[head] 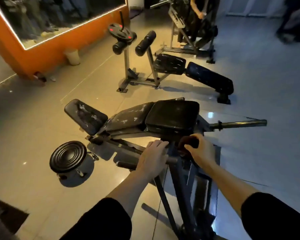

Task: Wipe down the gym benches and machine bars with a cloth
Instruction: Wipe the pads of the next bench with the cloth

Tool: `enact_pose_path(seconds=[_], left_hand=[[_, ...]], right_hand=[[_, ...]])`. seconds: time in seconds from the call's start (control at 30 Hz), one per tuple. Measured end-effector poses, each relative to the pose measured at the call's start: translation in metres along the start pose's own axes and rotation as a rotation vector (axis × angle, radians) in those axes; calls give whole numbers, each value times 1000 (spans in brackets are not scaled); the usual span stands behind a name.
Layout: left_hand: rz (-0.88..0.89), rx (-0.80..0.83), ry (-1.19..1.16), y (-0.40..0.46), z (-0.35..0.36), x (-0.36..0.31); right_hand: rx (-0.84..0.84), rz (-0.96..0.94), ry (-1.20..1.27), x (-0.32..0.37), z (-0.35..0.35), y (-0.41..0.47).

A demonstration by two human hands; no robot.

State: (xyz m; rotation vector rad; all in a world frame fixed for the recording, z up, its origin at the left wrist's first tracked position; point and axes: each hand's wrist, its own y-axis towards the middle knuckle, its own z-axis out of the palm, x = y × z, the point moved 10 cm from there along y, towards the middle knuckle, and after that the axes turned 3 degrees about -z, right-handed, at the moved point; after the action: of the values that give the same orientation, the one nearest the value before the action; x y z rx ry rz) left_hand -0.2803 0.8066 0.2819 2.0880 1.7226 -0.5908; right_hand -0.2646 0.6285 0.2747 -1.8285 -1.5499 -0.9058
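You are standing on a glossy tiled floor (pixel 42 196) in a dim gym, with an orange wall (pixel 42 56) carrying a framed mirror (pixel 59 16) at upper left. Directly ahead, a bench (pixel 171 116) is showing smooth black padding on its square near pad and cracked, flaking vinyl on the two pads beyond. Your left hand (pixel 152 158) is wrapping its fingers around a round metal bar (pixel 126 165) of the steel frame. Your right hand (pixel 198 149) is gripping a dark reddish cloth (pixel 189 142), pressing it against the frame just below the near pad. A ribbed round disc (pixel 68 156) is lying on the floor at left; a second worn bench (pixel 210 78) is standing behind.
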Motion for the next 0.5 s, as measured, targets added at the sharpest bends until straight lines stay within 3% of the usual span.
enact_pose_path(seconds=[0.2, 0.5], left_hand=[[223, 120, 45, 46, -7, 17], [432, 307, 139, 119, 33, 20]], right_hand=[[-120, 198, -36, -11, 22, -13], [-407, 401, 94, -40, 48, 4]])
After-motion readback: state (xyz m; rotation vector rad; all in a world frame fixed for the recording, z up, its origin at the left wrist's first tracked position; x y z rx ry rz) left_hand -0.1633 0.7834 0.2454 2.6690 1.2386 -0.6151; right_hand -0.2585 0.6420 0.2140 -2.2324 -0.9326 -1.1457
